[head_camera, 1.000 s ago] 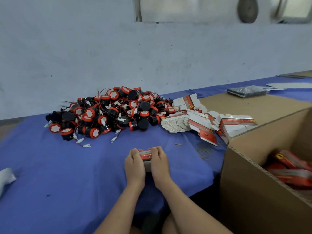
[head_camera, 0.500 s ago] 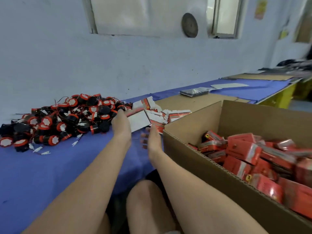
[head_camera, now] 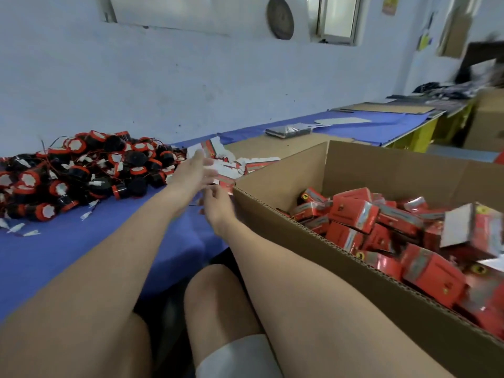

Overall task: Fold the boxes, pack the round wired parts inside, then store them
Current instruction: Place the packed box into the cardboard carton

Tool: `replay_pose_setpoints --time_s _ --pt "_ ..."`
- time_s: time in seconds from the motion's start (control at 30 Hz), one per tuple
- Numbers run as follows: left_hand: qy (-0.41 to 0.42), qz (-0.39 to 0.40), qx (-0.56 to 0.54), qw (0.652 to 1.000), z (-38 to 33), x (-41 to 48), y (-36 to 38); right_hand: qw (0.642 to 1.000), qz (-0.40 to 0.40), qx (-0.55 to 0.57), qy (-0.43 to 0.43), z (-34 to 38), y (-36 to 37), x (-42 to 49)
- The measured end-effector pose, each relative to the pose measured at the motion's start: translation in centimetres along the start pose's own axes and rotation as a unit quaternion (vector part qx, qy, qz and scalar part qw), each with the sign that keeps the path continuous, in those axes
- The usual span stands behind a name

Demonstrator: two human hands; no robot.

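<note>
Reaching toward one pile of flat boxes (head_camera: pixel 229 170) beside one carton (head_camera: pixel 381 170): left hand (head_camera: pixel 194 174), fingers wide; right hand (head_camera: pixel 218 207), fingers unclear.

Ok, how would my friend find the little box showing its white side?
Start at the big brown cardboard carton on the right, heaped with small red boxes. Look near its right end, on top of the heap. That tilted box shows a broad white face, while its neighbours show red.
</note>
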State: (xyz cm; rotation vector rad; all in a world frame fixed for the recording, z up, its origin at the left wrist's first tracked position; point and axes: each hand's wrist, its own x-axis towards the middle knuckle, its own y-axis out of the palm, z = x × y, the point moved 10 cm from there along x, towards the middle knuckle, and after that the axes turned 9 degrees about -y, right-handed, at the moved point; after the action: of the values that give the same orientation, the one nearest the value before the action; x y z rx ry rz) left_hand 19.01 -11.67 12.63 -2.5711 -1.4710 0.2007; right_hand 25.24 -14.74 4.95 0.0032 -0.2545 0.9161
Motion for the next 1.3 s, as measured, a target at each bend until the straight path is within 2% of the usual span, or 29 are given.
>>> replay_pose_setpoints --time_s 0.13,0.4,0.53,0.67,0.73,0.93,1.13,1.3 --pt "-0.003 -0.068 0.147 0.987 4.8 1.2 -5.5 0.997 0.046 -0.065 0.006 -1.6 3.4 0.2" --pt "-0.052 -0.089 0.281 0.954 13.0 4.2 -12.4 0.980 0.110 -0.162 -0.040 -5.4 11.3 1.5" --pt "-0.079 -0.092 0.365 0.923 17.0 6.2 -16.4 0.914 0.099 -0.375 -0.122 -5.2 13.4 3.3" --pt "-0.131 -0.122 0.449 0.875 19.2 8.1 -21.9 0.853 0.186 -0.468 -0.136 -5.7 16.1 5.5" --pt "-0.139 -0.143 0.472 0.859 19.7 8.9 -24.2 0.838 0.222 -0.482 -0.123 -6.3 16.9 6.7" --pt "-0.145 -0.173 0.476 0.850 21.2 10.5 -28.0 0.846 0.236 -0.468 -0.093 -7.3 20.1 9.4" --pt "-0.132 -0.199 0.502 0.831 23.0 9.5 -28.1 0.811 0.279 -0.505 -0.094 -10.2 23.7 8.4" --pt "-0.129 -0.198 0.504 0.831 22.9 9.3 -28.1 0.807 0.272 -0.515 -0.098 -9.9 23.7 8.5"
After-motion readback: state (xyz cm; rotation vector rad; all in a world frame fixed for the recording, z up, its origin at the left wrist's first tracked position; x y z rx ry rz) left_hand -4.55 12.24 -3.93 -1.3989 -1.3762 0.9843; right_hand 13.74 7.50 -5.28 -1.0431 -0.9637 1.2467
